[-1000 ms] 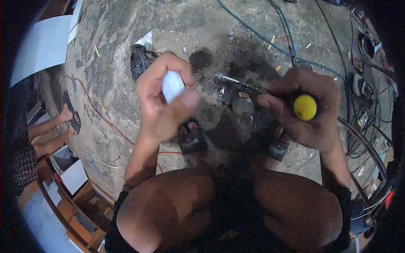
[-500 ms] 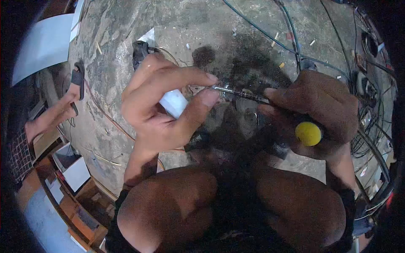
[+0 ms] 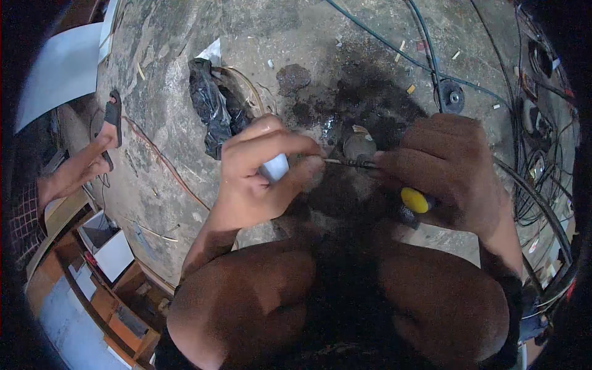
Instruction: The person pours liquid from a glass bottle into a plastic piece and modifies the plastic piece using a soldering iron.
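My left hand (image 3: pixel 262 172) is closed, with a white object (image 3: pixel 275 167) tucked in its palm. Its thumb and forefinger pinch the left end of a thin metal rod (image 3: pixel 346 163). The rod's other end runs into my right hand (image 3: pixel 441 176), which is closed around it. A yellow round end (image 3: pixel 415 200) sticks out below the fingers of my right hand; whether it joins the rod is hidden. Both hands are above wet dark floor, in front of my knees.
A black plastic bag (image 3: pixel 213 111) lies beyond my left hand. Hoses and cables (image 3: pixel 431 65) cross the floor to the right, near a round disc tool (image 3: pixel 452 95). At left are another person's leg (image 3: pixel 92 161) and a wooden drawer unit (image 3: pixel 117 302).
My left hand first came to the rod and pinched its end. Since then both hands have moved lower with the rod between them, and more of the black bag shows.
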A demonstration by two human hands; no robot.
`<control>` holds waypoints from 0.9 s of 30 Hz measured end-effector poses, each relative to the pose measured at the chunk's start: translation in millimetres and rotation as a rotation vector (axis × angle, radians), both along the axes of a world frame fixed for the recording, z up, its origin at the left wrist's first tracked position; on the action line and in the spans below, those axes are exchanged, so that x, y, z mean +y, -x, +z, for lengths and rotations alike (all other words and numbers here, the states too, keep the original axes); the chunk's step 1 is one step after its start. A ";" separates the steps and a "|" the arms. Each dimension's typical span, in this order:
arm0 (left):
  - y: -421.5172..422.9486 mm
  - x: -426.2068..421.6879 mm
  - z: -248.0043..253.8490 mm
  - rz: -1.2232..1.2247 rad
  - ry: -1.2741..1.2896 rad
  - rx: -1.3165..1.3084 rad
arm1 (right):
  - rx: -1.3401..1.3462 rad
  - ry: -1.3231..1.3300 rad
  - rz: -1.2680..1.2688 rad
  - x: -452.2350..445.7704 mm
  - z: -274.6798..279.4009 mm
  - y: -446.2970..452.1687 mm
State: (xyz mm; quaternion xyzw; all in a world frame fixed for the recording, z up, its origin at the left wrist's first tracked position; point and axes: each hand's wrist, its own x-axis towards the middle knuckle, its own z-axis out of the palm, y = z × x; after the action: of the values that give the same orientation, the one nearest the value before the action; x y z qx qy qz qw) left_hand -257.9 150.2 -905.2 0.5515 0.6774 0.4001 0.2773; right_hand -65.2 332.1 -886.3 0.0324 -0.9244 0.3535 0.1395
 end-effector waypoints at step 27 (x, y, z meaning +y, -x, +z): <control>17.5 -11.6 -28.0 0.357 0.220 -0.919 | 0.073 0.034 -0.039 -6.2 -12.0 2.0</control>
State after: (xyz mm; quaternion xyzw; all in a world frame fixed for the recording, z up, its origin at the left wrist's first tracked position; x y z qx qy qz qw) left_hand -275.4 138.6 -933.2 0.1613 0.6072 0.5688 0.5308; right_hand -67.2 325.9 -898.3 0.0250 -0.9131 0.3648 0.1805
